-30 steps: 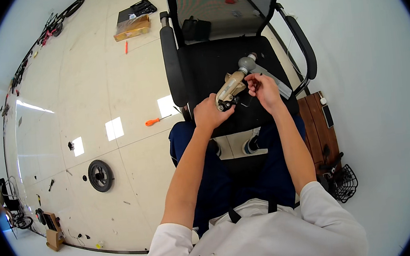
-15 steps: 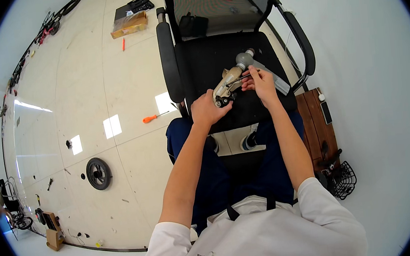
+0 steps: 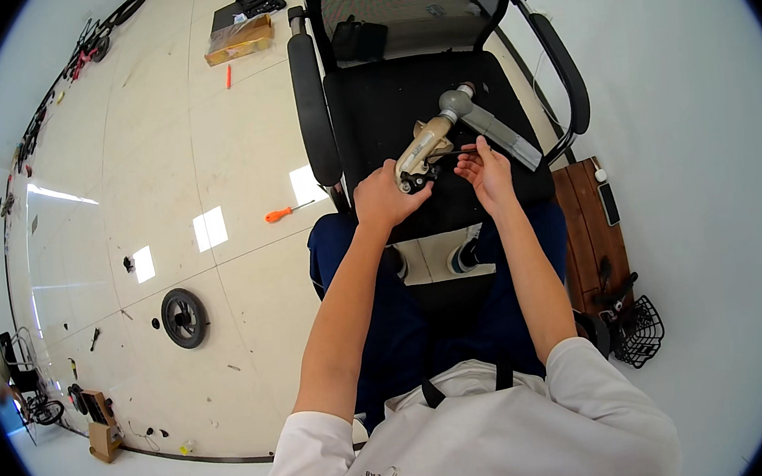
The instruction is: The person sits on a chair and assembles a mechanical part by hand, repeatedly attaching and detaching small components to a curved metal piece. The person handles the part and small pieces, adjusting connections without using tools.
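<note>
A beige tubular frame part (image 3: 425, 146) lies slantwise on the black chair seat (image 3: 368, 101), joined at its far end to a grey rounded piece (image 3: 455, 103) with a flat grey arm (image 3: 502, 138). My left hand (image 3: 383, 199) is closed around the near end, beside a black metal fitting (image 3: 416, 179). In my right hand (image 3: 488, 173), the fingertips pinch a thin dark rod-like tool (image 3: 455, 152), perhaps a hex key. Its tip reaches toward the fitting; whether it sits in a bolt is too small to tell.
An orange-handled screwdriver (image 3: 280, 215) and a black wheel (image 3: 184, 318) lie on the tiled floor to the left. Farther off is an opened cardboard box (image 3: 241, 46). Chair armrests (image 3: 314, 107) flank the seat. At right, a brown wooden board (image 3: 581, 219) and black wire basket (image 3: 640, 334) stand by the wall.
My right hand has dropped a little nearer to me, and the rod in it now lies flatter. My left hand keeps its hold on the frame part.
</note>
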`<state>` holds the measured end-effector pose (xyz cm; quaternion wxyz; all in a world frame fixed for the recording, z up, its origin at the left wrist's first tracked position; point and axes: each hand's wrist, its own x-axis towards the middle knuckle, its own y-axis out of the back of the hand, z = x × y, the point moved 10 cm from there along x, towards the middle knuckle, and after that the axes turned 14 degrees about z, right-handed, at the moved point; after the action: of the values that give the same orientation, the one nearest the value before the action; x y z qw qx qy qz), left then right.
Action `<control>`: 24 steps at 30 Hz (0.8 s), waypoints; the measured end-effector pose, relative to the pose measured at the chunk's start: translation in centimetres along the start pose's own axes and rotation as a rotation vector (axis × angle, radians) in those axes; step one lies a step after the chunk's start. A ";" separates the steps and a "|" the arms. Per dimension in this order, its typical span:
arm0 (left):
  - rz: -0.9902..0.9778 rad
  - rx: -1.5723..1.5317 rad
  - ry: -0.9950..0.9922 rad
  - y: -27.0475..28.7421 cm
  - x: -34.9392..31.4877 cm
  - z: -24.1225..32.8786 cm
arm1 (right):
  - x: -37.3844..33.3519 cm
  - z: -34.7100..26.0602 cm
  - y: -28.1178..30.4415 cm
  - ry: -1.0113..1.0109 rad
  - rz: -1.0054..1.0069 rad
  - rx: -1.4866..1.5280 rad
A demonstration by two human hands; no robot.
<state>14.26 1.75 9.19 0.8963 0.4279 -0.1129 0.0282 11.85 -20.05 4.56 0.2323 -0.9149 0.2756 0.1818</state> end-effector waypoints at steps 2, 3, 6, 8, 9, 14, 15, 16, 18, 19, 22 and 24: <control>0.002 0.004 -0.002 0.0 0.1 0.0 | 0.3 0.1 0.4 0.002 0.011 0.022; 0.001 0.015 -0.002 0.0 0.0 0.0 | 0.2 0.2 0.4 -0.002 0.008 0.022; 0.002 0.033 -0.006 -0.1 0.1 0.0 | 0.1 0.4 0.4 -0.009 0.006 0.026; 0.007 0.025 -0.010 -0.1 0.1 0.0 | 0.0 0.5 0.5 -0.014 0.015 0.032; 0.003 0.022 -0.007 -0.2 0.0 -0.1 | -0.1 0.2 0.5 0.004 0.014 0.019; -0.026 0.034 0.008 -0.3 0.1 -0.1 | -1.4 -1.4 1.3 0.135 0.009 -0.165; -0.019 0.030 0.005 -0.3 0.1 -0.2 | -1.8 -1.8 1.5 0.181 -0.013 -0.251; -0.013 0.026 0.002 -0.4 0.1 -0.3 | -2.3 -2.1 1.7 0.226 -0.034 -0.338; 0.001 0.026 -0.011 -0.5 0.0 -0.4 | -3.5 -2.5 1.7 0.318 -0.060 -0.472; 0.011 0.031 -0.021 -0.5 0.0 -0.4 | -4.2 -2.6 1.5 0.365 -0.066 -0.520; 0.017 0.042 -0.032 -0.4 0.1 -0.3 | -6.2 -3.1 0.5 0.427 -0.055 -0.589; 0.022 0.034 -0.033 -0.3 0.3 -0.2 | -6.3 -3.1 0.3 0.387 -0.025 -0.573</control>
<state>14.62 1.69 8.88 0.8866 0.4421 -0.1318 0.0327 7.38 -19.28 9.93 -0.0882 -0.9638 0.2409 0.0720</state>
